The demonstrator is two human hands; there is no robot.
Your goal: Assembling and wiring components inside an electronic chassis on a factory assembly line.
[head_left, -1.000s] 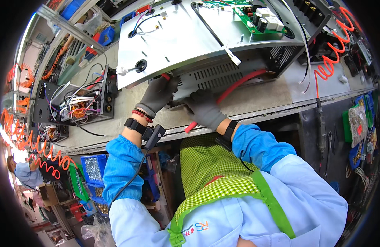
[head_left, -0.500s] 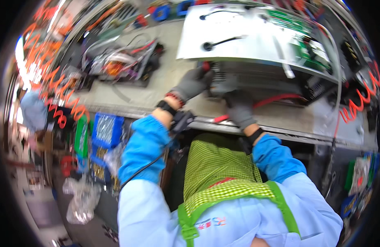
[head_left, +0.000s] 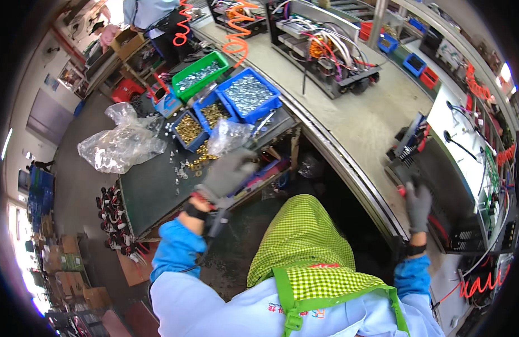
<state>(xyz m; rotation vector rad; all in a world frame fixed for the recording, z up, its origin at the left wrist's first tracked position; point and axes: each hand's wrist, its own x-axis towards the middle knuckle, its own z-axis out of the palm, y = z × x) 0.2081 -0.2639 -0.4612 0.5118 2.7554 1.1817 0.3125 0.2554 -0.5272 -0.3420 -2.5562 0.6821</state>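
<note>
My left hand (head_left: 231, 171), in a grey glove, hangs over the side shelf beside a clear plastic bag (head_left: 230, 136) and the bins of small metal parts; motion smears its fingers. My gloved right hand (head_left: 418, 208) is at the bench edge, closed round a long red strip (head_left: 437, 227) whose end pokes out past the fingers. Beside it stands an open dark metal chassis (head_left: 439, 177) with a white panel (head_left: 453, 121) raised along its far side. A black part (head_left: 411, 137) sits at the chassis's left end.
On the side shelf are a blue bin of silver screws (head_left: 277, 92), a green bin (head_left: 223, 63), smaller bins of brass parts (head_left: 202, 135) and spilled hardware. A wired assembly (head_left: 327, 53) stands on the bench (head_left: 349, 121). Coiled orange hoses (head_left: 237, 39) hang above. Another person (head_left: 150, 14) stands beyond.
My view has swung left. My left hand has left the chassis and moved over to the bins on the side shelf. The right hand stays by the chassis with the red strip.
</note>
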